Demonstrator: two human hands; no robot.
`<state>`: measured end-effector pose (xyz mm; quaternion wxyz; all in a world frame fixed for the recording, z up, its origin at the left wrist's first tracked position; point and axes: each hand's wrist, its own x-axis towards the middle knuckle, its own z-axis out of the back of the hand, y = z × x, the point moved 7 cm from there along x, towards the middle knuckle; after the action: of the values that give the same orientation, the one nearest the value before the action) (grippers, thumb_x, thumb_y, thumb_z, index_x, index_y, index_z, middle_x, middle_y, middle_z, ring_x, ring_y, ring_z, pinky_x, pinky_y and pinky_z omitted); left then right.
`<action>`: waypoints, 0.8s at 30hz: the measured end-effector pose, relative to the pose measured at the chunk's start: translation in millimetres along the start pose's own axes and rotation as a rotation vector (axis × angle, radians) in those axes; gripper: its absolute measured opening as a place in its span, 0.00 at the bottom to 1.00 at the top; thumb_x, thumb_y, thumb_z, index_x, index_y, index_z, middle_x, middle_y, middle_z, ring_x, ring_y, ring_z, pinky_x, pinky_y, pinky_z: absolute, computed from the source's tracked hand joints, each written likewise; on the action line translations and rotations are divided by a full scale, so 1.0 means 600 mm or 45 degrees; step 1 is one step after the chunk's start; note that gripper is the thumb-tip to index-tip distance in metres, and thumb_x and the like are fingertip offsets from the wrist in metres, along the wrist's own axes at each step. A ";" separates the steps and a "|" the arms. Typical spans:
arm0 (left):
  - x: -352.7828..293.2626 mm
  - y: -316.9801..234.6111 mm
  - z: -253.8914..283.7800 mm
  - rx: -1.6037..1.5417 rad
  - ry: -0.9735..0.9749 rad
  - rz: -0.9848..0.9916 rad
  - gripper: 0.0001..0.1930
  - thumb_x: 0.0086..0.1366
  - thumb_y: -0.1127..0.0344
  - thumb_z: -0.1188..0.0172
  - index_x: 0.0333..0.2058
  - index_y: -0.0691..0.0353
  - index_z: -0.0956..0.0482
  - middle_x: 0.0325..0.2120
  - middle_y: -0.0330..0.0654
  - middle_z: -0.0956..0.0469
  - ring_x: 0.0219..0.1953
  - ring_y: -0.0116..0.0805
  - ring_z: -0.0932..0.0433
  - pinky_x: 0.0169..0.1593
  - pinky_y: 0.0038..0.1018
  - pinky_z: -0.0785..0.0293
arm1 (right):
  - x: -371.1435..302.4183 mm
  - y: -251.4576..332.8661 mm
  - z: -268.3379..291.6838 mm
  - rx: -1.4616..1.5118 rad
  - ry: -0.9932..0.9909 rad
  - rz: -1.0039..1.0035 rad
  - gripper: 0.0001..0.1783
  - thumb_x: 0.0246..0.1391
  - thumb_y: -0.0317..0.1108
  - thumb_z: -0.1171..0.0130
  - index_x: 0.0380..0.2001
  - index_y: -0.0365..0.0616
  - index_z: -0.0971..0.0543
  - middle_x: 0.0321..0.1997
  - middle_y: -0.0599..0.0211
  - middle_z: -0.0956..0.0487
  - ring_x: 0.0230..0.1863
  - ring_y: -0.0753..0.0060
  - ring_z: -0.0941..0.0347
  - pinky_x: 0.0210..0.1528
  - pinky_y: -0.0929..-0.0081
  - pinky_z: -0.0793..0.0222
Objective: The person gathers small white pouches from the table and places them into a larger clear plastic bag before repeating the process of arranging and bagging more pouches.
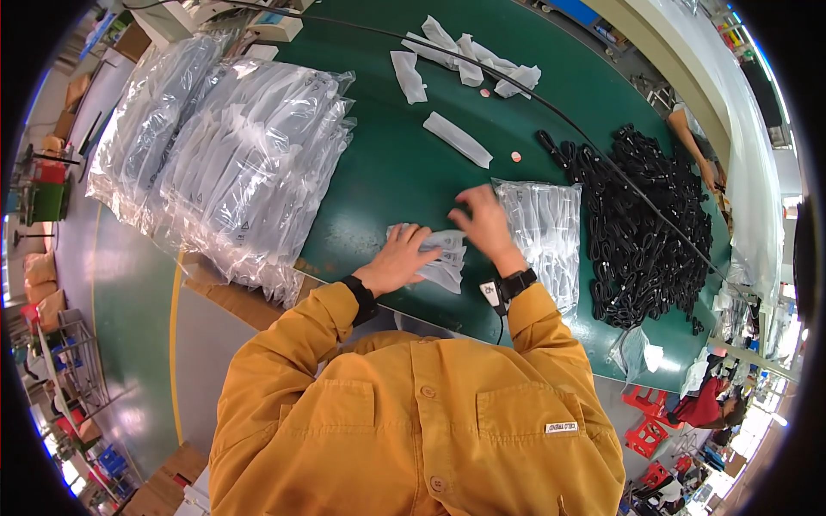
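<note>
My left hand [397,260] lies flat with fingers spread on a small frosted white plastic sleeve [444,273] near the table's front edge. The sleeve looks crumpled, and my hand covers its left part. My right hand [486,224] hovers just beyond the sleeve's right end, fingers bent and apart, with nothing visible in them. Right beside it lies a clear bag [551,245] packed with several frosted sleeves. A small white device [492,297] with a thin cable sits by my right wristband.
Large clear bags [249,163] of frosted pouches are piled on the left. Loose white sleeves [457,140] lie farther back, near small round stickers [516,157]. A heap of black coiled cables [645,232] covers the right side. A black cable [551,107] crosses overhead; another person's arm [691,144] shows beyond.
</note>
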<state>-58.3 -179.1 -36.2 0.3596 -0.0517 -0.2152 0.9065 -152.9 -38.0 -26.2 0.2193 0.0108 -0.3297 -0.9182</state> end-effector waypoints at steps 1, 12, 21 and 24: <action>-0.004 -0.003 -0.005 0.000 0.017 0.003 0.35 0.44 0.61 0.29 0.54 0.55 0.30 0.55 0.52 0.40 0.60 0.55 0.43 0.63 0.52 0.49 | 0.016 -0.014 0.032 -0.108 -0.299 -0.095 0.21 0.40 0.33 0.32 0.40 0.42 0.26 0.39 0.55 0.27 0.40 0.49 0.28 0.41 0.58 0.30; 0.000 0.007 -0.034 -0.172 0.005 0.031 0.39 0.42 0.61 0.27 0.56 0.55 0.33 0.57 0.52 0.41 0.59 0.55 0.43 0.62 0.53 0.48 | 0.142 -0.095 -0.027 -0.489 -0.034 -0.208 0.15 0.41 0.29 0.38 0.36 0.39 0.22 0.37 0.57 0.27 0.44 0.51 0.31 0.43 0.59 0.31; 0.016 -0.001 0.067 0.012 -0.106 0.038 0.42 0.36 0.57 0.24 0.54 0.56 0.29 0.61 0.54 0.47 0.66 0.60 0.52 0.65 0.57 0.53 | -0.017 0.012 -0.032 -0.051 0.033 0.260 0.19 0.40 0.28 0.42 0.41 0.40 0.21 0.34 0.57 0.29 0.42 0.54 0.31 0.43 0.60 0.31; 0.029 0.015 0.043 -0.025 -0.027 -0.044 0.42 0.36 0.58 0.23 0.53 0.57 0.29 0.61 0.55 0.48 0.66 0.61 0.54 0.65 0.56 0.53 | -0.054 0.008 -0.041 0.055 0.136 0.210 0.22 0.39 0.29 0.40 0.44 0.38 0.21 0.35 0.56 0.29 0.42 0.53 0.31 0.44 0.61 0.31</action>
<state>-83.1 -182.5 -15.6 0.3722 -0.0419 -0.2289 0.8985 -117.9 -42.9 -46.7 0.3110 0.0375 -0.3371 -0.8878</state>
